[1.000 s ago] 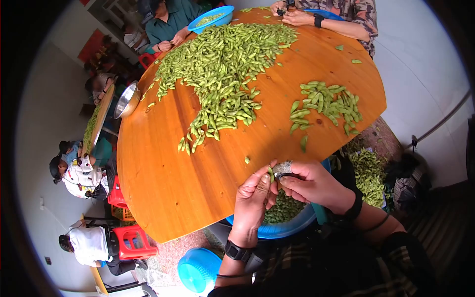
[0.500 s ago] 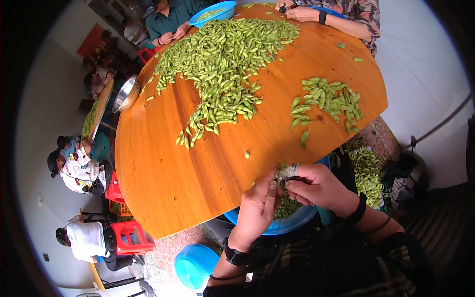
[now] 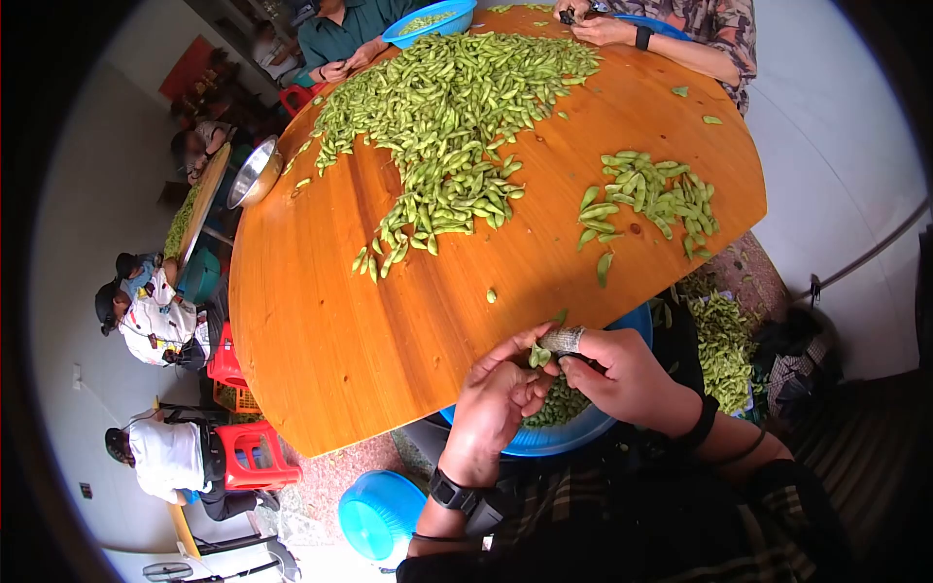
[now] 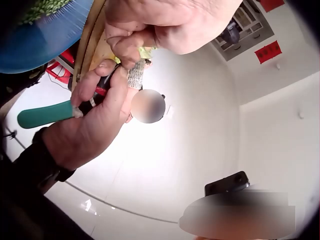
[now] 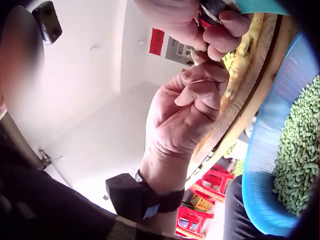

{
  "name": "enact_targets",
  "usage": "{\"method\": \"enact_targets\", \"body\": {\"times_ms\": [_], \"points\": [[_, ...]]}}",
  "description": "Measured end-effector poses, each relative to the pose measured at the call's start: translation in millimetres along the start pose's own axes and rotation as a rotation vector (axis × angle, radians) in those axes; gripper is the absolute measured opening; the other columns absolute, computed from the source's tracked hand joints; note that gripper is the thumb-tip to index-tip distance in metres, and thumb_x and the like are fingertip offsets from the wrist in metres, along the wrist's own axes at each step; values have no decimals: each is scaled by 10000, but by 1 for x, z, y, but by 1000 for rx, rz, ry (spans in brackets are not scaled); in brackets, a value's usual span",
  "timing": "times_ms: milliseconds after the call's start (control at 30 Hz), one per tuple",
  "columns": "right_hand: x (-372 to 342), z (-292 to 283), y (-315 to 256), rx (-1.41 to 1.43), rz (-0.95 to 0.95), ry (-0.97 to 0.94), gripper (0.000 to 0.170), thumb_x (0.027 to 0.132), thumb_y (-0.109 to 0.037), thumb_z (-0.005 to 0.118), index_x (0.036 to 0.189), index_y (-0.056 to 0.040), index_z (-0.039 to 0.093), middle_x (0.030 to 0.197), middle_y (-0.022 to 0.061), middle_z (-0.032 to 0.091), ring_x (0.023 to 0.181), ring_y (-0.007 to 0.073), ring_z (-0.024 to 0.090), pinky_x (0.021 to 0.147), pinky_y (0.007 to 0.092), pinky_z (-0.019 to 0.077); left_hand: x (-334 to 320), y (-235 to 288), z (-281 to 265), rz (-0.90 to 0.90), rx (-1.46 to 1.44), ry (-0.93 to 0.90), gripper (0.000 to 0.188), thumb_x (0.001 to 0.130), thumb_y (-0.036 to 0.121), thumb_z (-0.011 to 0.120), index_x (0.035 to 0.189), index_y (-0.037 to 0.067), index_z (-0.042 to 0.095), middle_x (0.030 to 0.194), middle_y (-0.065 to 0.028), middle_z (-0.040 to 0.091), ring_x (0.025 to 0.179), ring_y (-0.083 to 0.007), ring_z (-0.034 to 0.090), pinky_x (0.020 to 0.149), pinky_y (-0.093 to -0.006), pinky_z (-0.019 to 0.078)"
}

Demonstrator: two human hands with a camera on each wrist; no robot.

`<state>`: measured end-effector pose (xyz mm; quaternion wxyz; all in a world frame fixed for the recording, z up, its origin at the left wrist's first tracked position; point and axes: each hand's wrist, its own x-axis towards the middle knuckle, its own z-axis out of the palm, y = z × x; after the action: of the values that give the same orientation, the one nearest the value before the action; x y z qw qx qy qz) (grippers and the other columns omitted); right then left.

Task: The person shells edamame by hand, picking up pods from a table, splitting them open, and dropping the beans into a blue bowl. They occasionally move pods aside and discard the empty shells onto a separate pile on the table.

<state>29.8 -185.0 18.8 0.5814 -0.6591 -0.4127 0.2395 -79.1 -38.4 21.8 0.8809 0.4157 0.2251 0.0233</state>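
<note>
Over the table's near edge, my left hand point(image 3: 491, 398) pinches a split green soybean pod point(image 3: 539, 357) between thumb and fingers. My right hand point(image 3: 632, 374) is close beside it, its fingertips near the pod. Cloth-like tape point(image 3: 561, 339) wraps the right index finger. In the left wrist view, the right hand's fingers curl round a tool with a green handle point(image 4: 46, 115) and a black and red middle; its tip is hidden. Below both hands stands a blue basin point(image 3: 530, 444) of shelled green beans point(image 5: 302, 150).
A large heap of pods point(image 3: 437, 126) covers the far side of the wooden table point(image 3: 330, 321). A smaller pile point(image 3: 656, 194) lies at the right, a metal bowl point(image 3: 255, 173) at the left edge. Empty pods point(image 3: 721, 345) lie on the floor at right. People sit across the table.
The left hand has turned, and the pod between its fingers, whole-looking a second ago, now shows spread open. The right hand has stayed close by with its tool. The head view has shifted slightly.
</note>
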Motion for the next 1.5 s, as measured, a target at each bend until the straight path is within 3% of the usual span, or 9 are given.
{"method": "enact_targets", "body": {"times_ms": [233, 500, 700, 800, 900, 1100, 1167, 1333, 1500], "points": [[-4, 4, -1, -127, -61, 60, 38, 854, -27, 576, 841, 5, 561, 628, 149, 539, 508, 305, 525, 485, 364, 397, -2, -26, 3, 419, 699, 86, 335, 1027, 143, 445, 1337, 42, 521, 846, 7, 537, 597, -36, 435, 513, -187, 373], [-23, 17, 17, -229, -167, 53, 45, 828, -11, 605, 819, -9, 560, 633, 146, 526, 601, 363, 555, 500, 388, 406, -10, -39, 1, 193, 437, 219, 380, 940, -29, 358, 1214, 59, 606, 752, 42, 506, 555, -23, 385, 502, -183, 346], [-15, -1, 6, -88, -36, -23, 214, 843, -21, 582, 1054, -15, 617, 690, 145, 567, 578, 275, 577, 526, 349, 439, -19, -41, -5, 165, 355, 209, 444, 850, -89, 353, 1180, 48, 616, 832, 28, 596, 609, -17, 410, 526, -180, 351], [6, -35, 16, -129, 44, 210, 286, 867, -31, 559, 1148, -27, 613, 644, 104, 509, 540, 135, 508, 506, 291, 410, -20, -49, -19, 200, 493, 88, 408, 868, -72, 393, 1193, 50, 609, 848, -25, 641, 604, -90, 509, 544, -232, 416], [37, -81, 45, -432, -14, 382, 222, 934, -38, 504, 1126, -28, 617, 656, 5, 572, 497, 46, 482, 458, 220, 395, -20, -56, -23, 546, 1104, 61, 303, 887, -29, 481, 1148, 31, 623, 850, -100, 624, 630, -237, 593, 593, -312, 484], [47, -94, 61, -67, 217, 410, 80, 934, -71, 523, 904, 0, 543, 637, 24, 536, 491, 79, 483, 451, 249, 375, -18, -12, 1, 492, 1343, 440, 119, 856, 17, 603, 963, -10, 647, 930, -148, 597, 833, -335, 604, 742, -391, 503], [46, -94, 64, -45, 216, 413, 88, 945, -80, 514, 910, -5, 542, 637, 19, 536, 488, 67, 480, 444, 240, 371, 2, -7, -7, 914, 1549, 512, 116, 823, -7, 632, 934, 8, 662, 876, -125, 615, 830, -275, 633, 695, -333, 507], [46, -95, 61, -49, 201, 421, 89, 954, -84, 512, 918, -8, 541, 643, 11, 535, 481, 54, 470, 434, 232, 370, -1, -2, -6, 597, 1377, 131, 123, 817, -40, 610, 932, -20, 648, 912, -154, 606, 756, -267, 638, 670, -328, 510], [46, -97, 69, 1, 194, 410, 99, 955, -96, 518, 965, -6, 558, 645, 11, 543, 482, 50, 477, 433, 226, 371, 39, 22, -11, 782, 1438, 479, 123, 821, -5, 582, 937, -3, 625, 909, -176, 598, 864, -385, 612, 762, -413, 518]]}}
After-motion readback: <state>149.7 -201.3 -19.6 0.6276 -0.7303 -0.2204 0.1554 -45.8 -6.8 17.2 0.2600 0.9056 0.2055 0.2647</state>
